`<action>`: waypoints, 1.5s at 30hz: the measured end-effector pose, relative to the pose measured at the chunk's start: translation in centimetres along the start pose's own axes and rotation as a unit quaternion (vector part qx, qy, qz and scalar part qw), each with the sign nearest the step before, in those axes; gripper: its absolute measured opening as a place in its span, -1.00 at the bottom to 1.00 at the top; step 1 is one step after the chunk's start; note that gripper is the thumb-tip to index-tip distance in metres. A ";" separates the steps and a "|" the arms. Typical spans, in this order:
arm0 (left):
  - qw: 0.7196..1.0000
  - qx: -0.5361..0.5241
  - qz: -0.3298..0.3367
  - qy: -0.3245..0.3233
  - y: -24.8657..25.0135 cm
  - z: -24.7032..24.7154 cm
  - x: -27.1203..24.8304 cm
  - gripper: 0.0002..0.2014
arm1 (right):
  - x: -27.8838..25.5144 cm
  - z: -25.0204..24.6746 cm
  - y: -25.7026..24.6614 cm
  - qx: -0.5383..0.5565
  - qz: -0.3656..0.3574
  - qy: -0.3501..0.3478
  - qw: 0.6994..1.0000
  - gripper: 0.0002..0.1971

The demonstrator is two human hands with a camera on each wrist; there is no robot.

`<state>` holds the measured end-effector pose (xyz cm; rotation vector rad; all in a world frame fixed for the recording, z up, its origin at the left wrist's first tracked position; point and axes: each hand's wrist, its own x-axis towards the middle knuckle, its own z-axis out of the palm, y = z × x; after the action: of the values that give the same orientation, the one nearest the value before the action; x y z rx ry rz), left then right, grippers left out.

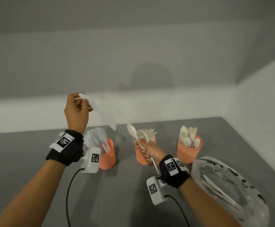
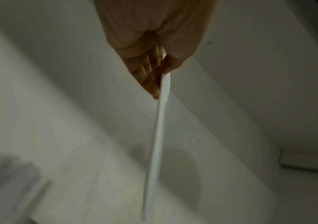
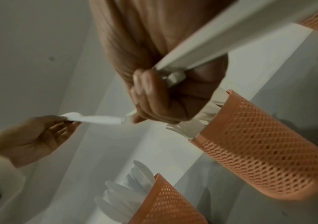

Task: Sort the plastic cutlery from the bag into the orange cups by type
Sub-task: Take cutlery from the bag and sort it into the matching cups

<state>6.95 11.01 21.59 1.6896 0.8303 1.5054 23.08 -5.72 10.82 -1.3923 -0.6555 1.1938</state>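
Head view: left hand point(image 1: 76, 110) raised above the knife cup point(image 1: 107, 154), fingers pinching one white knife point(image 1: 100, 112) by its handle, blade slanting down toward that cup. Right hand point(image 1: 147, 149), right of the knife cup and before the fork cup point(image 1: 143, 156), fingers curled round a spoon point(image 1: 134, 133) and a fork. Spoon cup point(image 1: 188, 151) farthest right. Clear bag point(image 1: 231, 190) lies on the desk point(image 1: 35, 145) right of it, print partly reading "SHEIN", mirrored; cutlery inside.

Left wrist view: fingers point(image 2: 146, 74) and thumb clamp the knife handle.

Right wrist view: fingers point(image 3: 150, 94) wrapped round white handles; mesh cups beside them.
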 end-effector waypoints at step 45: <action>0.913 0.095 0.022 -0.397 1.3 11.1 -9.1 -0.61 | -2.6 -2.7 -3.5 -0.011 0.003 -0.038 0.999 -0.62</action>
<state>16.97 1.64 17.09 2.2222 0.4932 0.6379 25.54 -8.33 14.43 -1.3735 -0.7208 1.2525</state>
